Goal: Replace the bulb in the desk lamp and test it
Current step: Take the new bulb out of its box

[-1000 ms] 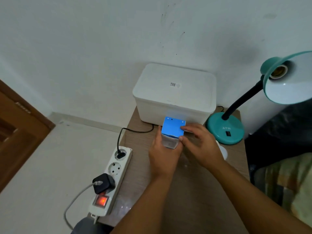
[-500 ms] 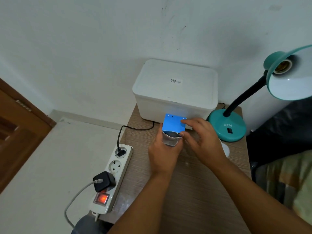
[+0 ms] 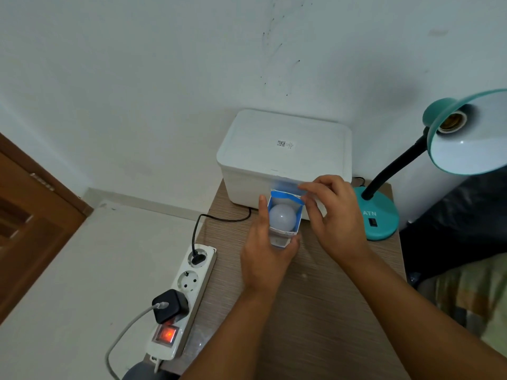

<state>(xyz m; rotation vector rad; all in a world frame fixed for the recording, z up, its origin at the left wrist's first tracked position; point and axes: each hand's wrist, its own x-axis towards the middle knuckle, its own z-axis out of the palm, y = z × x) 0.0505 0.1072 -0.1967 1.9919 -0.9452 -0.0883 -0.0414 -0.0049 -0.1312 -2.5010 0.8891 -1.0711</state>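
Observation:
My left hand [image 3: 267, 253] grips a small blue and white bulb box [image 3: 285, 234] upright over the table. The box top stands open and a white bulb [image 3: 282, 216] shows inside. My right hand [image 3: 333, 218] holds the blue top flap back with its fingertips, at the box's far right edge. The teal desk lamp [image 3: 380, 215] stands at the right; its shade [image 3: 472, 138] faces me and the brass socket [image 3: 451, 122] inside holds no bulb.
A white lidded box [image 3: 285, 152] sits at the back of the wooden table [image 3: 315, 311] against the wall. A power strip [image 3: 183, 300] with a lit red switch lies on the table's left edge, with the lamp's black plug and a black charger in it. A dark bag lies at right.
The blue top flap, closed before, is now folded back by my right hand, and the white bulb inside has come into sight. My left hand keeps the box in place.

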